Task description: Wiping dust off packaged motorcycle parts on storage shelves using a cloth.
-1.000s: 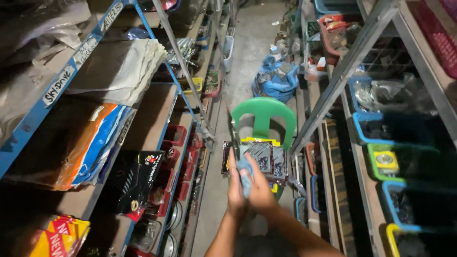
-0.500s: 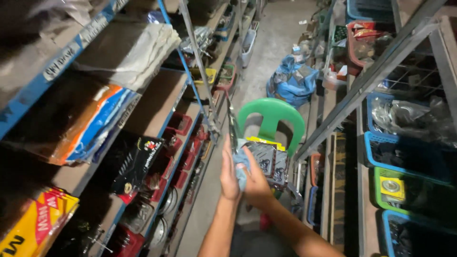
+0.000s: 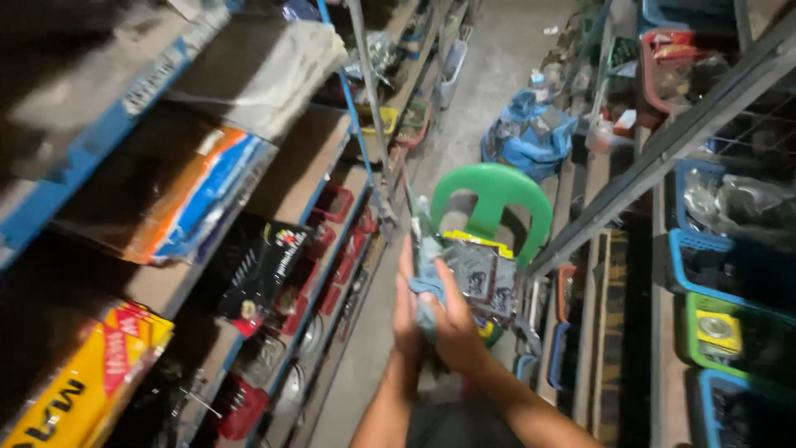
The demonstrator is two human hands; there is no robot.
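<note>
My left hand and my right hand are pressed together in front of me, both closed around a light blue cloth with a slim object standing up out of it. Just beyond my hands lie clear plastic packets with yellow headers, resting on the seat of a green plastic chair. What the cloth wraps is hidden by my fingers.
A narrow aisle runs ahead between metal shelving. The left shelves hold sacks, orange and blue bags and a black packet. At right, blue and green crates sit behind a slanted steel post. A blue bag lies on the floor.
The view has shifted, so the shelves and chair sit slightly differently in frame. My hands stay clasped on the cloth, with the fingers shifting a little around it.
</note>
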